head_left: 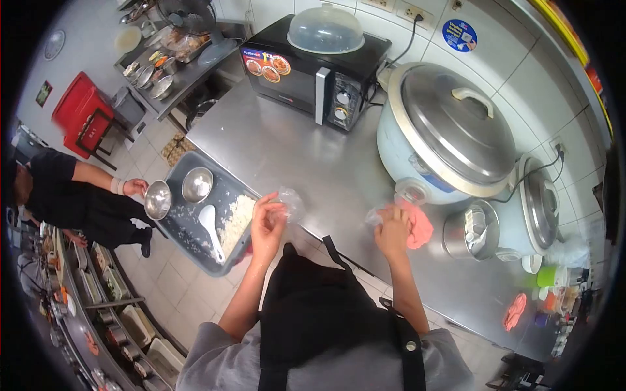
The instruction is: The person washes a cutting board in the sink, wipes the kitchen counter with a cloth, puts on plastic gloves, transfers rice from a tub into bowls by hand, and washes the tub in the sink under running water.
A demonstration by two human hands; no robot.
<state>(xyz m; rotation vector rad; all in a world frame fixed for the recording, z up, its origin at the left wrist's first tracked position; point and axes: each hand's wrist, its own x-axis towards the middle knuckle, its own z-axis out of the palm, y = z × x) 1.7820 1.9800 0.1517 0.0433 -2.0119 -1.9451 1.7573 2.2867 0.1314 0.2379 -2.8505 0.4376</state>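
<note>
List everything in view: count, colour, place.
Counter: one, silver, centre.
Microwave: one, black, on the counter.
Cover: one, clear, on the microwave.
Rice cookers: two, pale blue, right.
Pot: one, silver, by the larger cooker.
Cloths: two, pink, on the counter.
Tray: one, grey, left of the counter.
Rice: one heap, white, in the tray.
Spoon: one, white, in the tray.
Bowls: two, silver, at the tray; others far back.
Fan: one, grey, back left.
Box: one, red, far left.
Food pans: several, mixed, lower left.
Co-worker: one clearly, black clothes, left.
Left hand: one, bare, by the tray, clear plastic at its fingers.
Right hand: one, bare, by a cloth.
</note>
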